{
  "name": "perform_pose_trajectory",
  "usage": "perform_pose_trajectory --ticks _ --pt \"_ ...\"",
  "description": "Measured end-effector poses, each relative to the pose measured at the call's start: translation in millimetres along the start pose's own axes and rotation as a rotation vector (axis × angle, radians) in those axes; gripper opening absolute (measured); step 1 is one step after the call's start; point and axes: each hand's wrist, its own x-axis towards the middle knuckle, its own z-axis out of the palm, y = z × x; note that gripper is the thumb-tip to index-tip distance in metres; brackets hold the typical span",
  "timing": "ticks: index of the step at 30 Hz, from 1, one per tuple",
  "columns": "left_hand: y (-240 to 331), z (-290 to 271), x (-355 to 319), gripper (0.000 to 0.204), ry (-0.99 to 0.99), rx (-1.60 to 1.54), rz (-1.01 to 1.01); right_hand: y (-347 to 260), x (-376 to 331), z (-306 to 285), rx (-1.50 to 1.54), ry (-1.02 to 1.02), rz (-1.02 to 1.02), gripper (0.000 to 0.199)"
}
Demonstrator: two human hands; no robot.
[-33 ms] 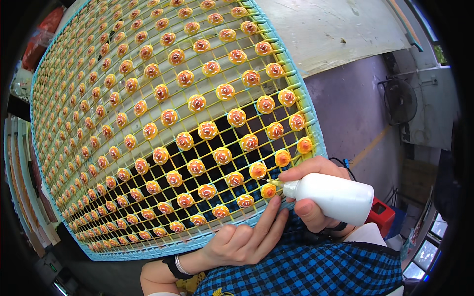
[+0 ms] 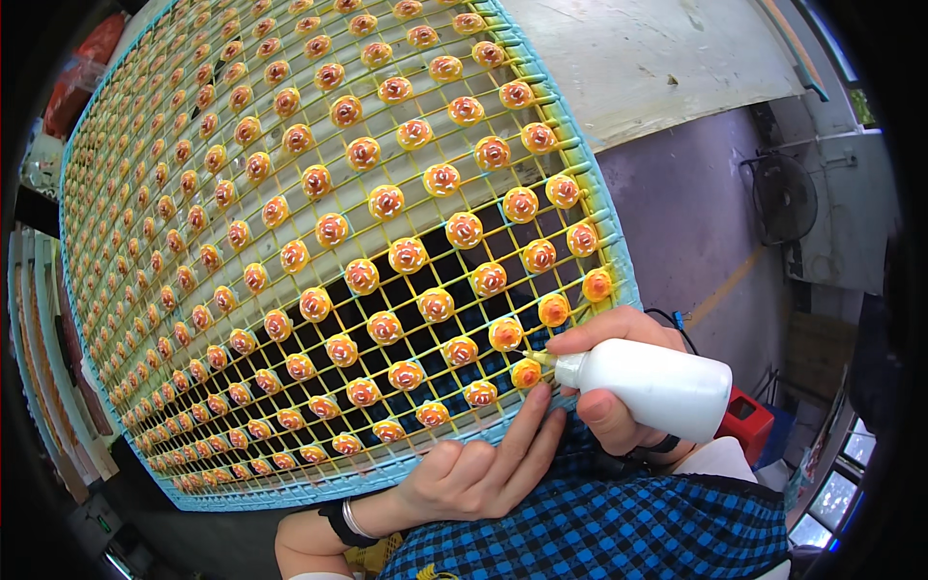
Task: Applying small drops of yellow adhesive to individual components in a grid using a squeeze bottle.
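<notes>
Near the lower right corner of the wire grid (image 2: 319,145), the right hand (image 2: 619,387) grips a white squeeze bottle (image 2: 657,387), nozzle pointing left at an orange bead (image 2: 526,373); the left hand (image 2: 483,464), fingers extended, presses the frame just below.

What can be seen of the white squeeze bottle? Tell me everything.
The white squeeze bottle looks like smooth, opaque plastic, with a rounded body and a slim yellowish nozzle. It lies almost level, nozzle pointing left at a small orange piece on the yellow wire grid near its bottom right corner. The right hand wraps its neck end; the left hand rests just below.
</notes>
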Motion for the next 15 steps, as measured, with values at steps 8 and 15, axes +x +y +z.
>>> perform_pose_trajectory --ticks 8,15 --pt "1.2 0.1 -0.1 0.025 0.009 -0.025 -0.022 0.6 1.5 0.3 -0.063 0.001 -0.062 0.034" --pt "1.0 0.2 -0.4 0.025 -0.003 -0.013 -0.008 2.8 2.3 -0.4 -0.046 0.002 -0.079 0.032"
